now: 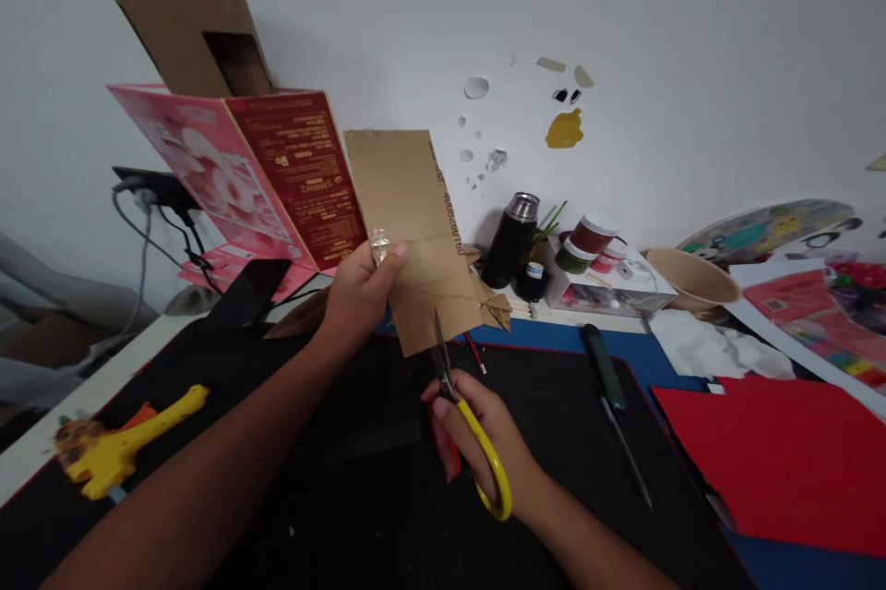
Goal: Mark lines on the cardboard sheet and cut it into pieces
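Note:
My left hand (356, 290) grips the left edge of a brown cardboard piece (415, 202), thumb on its face near a strip of clear tape. The cardboard is held upright above the black mat (346, 498), with printed digits along its right side. In my right hand (484, 424) is a pair of scissors (493, 461) with one yellow and one red handle loop. Their blades point up and meet the lower edge of the cardboard, one blade showing in front of it. Behind the cardboard, a red pencil (475, 352) lies partly hidden.
A pink-and-red box (297, 174) stands at the back left, near a black phone (249, 293). A yellow giraffe-like figure (125, 442) lies left. To the right are a green-handled knife (613, 378), red paper (782, 461), a black thermos (510, 239), paint jars (588, 239) and a bowl (692, 281).

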`<control>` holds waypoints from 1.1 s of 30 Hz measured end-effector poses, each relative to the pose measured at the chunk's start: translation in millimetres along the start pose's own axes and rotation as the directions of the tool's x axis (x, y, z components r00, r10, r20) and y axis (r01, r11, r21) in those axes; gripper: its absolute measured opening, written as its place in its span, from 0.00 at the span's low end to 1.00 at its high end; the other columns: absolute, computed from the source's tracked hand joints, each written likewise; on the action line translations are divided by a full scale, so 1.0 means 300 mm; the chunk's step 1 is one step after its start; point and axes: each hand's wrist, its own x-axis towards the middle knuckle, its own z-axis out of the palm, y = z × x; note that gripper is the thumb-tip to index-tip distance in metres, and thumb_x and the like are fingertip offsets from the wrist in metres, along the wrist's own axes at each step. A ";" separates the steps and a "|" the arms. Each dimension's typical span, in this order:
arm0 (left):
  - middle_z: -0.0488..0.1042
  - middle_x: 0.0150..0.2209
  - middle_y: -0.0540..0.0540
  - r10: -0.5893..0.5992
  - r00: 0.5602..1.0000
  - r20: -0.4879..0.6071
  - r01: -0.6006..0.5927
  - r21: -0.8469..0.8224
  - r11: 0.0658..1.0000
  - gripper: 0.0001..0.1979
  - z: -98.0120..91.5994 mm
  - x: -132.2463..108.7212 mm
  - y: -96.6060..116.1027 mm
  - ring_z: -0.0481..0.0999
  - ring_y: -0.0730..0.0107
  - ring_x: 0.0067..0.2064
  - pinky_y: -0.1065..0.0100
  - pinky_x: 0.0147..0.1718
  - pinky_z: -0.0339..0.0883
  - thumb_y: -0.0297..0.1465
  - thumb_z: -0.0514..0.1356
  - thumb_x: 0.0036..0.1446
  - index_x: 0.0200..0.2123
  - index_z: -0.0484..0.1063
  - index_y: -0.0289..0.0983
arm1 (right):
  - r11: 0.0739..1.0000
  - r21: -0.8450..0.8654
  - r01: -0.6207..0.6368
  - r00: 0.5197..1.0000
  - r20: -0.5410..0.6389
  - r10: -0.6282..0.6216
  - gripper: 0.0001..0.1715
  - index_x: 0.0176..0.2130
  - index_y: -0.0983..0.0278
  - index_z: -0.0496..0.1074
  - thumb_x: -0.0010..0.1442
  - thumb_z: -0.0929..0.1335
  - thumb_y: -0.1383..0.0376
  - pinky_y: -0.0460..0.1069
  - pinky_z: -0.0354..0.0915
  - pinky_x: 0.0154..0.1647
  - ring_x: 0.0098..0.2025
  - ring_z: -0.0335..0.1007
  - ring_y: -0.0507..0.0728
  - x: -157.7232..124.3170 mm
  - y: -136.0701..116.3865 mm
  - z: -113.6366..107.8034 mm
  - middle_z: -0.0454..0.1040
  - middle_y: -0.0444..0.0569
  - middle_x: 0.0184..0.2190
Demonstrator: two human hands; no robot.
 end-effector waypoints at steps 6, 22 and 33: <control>0.80 0.35 0.48 0.009 1.000 0.003 -0.009 0.030 1.000 0.14 0.000 -0.003 0.010 0.77 0.62 0.38 0.63 0.38 0.71 0.45 0.60 0.65 0.34 0.75 0.41 | 1.000 -0.017 -0.022 1.000 -0.023 0.022 0.31 0.46 0.63 0.71 0.68 0.68 0.37 0.41 0.58 0.16 0.15 0.60 0.47 0.002 0.008 0.000 0.65 0.34 0.20; 0.79 0.35 0.48 0.030 0.999 -0.028 -0.029 0.053 0.998 0.15 0.004 -0.008 -0.016 0.75 0.61 0.38 0.62 0.41 0.68 0.46 0.60 0.66 0.35 0.75 0.40 | 0.998 -0.045 -0.042 0.998 -0.051 0.040 0.32 0.43 0.62 0.70 0.67 0.67 0.36 0.40 0.53 0.12 0.12 0.55 0.47 0.001 0.014 -0.001 0.61 0.32 0.15; 0.78 0.34 0.48 0.015 0.999 -0.036 -0.011 0.087 0.996 0.15 0.006 -0.011 -0.019 0.74 0.62 0.36 0.62 0.38 0.67 0.46 0.59 0.65 0.34 0.73 0.41 | 0.993 -0.087 -0.081 0.994 -0.084 0.074 0.24 0.41 0.61 0.69 0.68 0.69 0.43 0.40 0.52 0.11 0.11 0.53 0.47 -0.002 0.003 -0.003 0.58 0.31 0.14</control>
